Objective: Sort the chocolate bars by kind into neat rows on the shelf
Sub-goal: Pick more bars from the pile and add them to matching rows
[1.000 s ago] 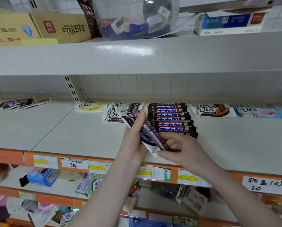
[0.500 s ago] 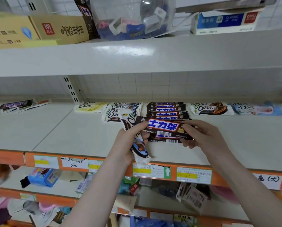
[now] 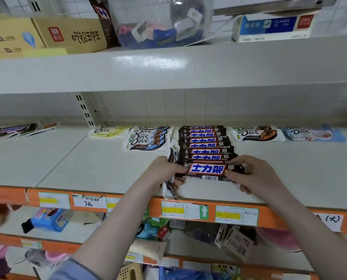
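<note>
A brown Snickers bar [image 3: 209, 171] lies at the front of a row of the same bars [image 3: 205, 142] on the white shelf [image 3: 88, 168]. My right hand [image 3: 255, 174] pinches its right end. My left hand [image 3: 164, 172] touches its left end with the thumb while its fingers grip a white Dove bar [image 3: 169, 188] that hangs past the shelf edge. Behind stand a Dove row [image 3: 146, 138], a yellow Dove bar [image 3: 108, 132], a brown-white Dove bar [image 3: 257, 134] and a blue Dove bar [image 3: 314, 134].
Loose bars [image 3: 17, 130] lie at the far left of the shelf. The orange front rail [image 3: 188, 211] carries price labels. An upper shelf [image 3: 168, 65] with boxes and a plastic bag hangs overhead. Lower shelves hold assorted goods.
The Snickers bar was pulled from the bundle in my left hand, turned flat, then moved forward and down onto the front of the Snickers row.
</note>
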`<state>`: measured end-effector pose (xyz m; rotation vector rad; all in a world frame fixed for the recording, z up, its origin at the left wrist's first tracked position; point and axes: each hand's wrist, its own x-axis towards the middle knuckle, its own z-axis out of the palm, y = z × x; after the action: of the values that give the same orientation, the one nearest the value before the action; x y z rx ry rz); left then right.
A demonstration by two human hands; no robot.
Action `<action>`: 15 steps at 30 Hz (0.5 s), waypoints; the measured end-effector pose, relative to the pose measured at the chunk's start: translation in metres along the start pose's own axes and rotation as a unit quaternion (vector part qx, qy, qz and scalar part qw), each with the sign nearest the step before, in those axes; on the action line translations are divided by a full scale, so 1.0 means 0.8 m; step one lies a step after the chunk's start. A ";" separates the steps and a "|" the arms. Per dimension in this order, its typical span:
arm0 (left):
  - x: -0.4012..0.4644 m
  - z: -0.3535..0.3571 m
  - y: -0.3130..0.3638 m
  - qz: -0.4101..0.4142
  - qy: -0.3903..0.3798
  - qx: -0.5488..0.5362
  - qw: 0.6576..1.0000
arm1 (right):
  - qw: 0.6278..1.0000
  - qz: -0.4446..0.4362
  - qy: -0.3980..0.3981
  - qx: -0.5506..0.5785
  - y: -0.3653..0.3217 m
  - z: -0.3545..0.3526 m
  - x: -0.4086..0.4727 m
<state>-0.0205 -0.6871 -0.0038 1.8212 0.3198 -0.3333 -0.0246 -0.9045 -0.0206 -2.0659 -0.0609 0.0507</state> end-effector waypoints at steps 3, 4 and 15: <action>0.003 -0.002 -0.001 0.007 -0.001 0.006 1.000 | 0.999 -0.018 0.007 -0.049 0.004 0.003 0.001; 0.003 -0.003 -0.002 0.011 -0.001 0.003 1.000 | 0.998 -0.023 0.009 -0.056 0.004 0.003 0.001; 0.008 -0.003 -0.007 0.059 0.042 0.110 0.991 | 0.969 -0.072 0.053 -0.231 0.013 0.006 0.001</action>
<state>-0.0164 -0.6826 -0.0109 2.0644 0.2388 -0.2166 -0.0237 -0.9053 -0.0317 -2.5197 -0.1706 -0.1787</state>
